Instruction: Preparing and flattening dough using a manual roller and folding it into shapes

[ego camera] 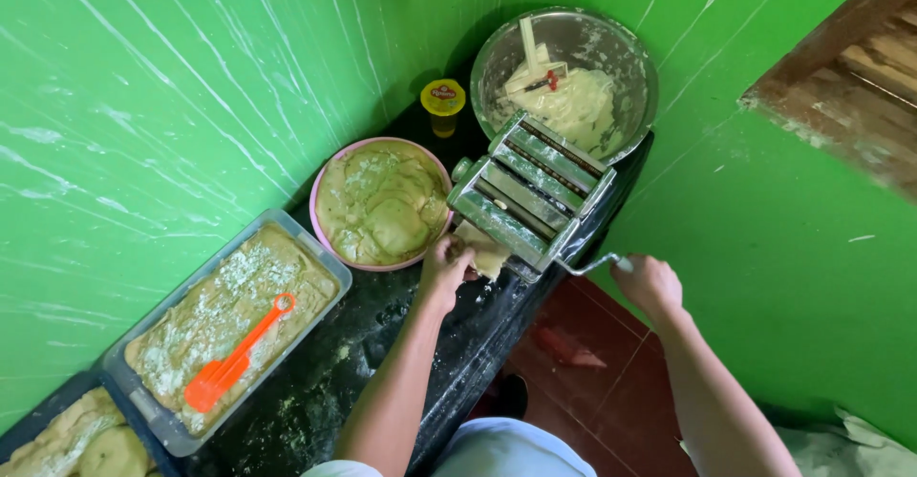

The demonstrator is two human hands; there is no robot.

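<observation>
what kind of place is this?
Probably a small home kitchen or snack-making corner: a hand-cranked dough roller on a floury black counter, a pink bowl and trays of dough, bright green painted walls.

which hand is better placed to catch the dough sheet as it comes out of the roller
Left, most likely. The left hand already touches the dough sheet at the front of the pasta machine, while the right hand grips the crank handle off to the side.

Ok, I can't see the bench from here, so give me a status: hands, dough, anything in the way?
Left hand holds dough sheet at pasta roller. Right hand grips crank handle. Pink bowl close beside, not blocking.
</observation>
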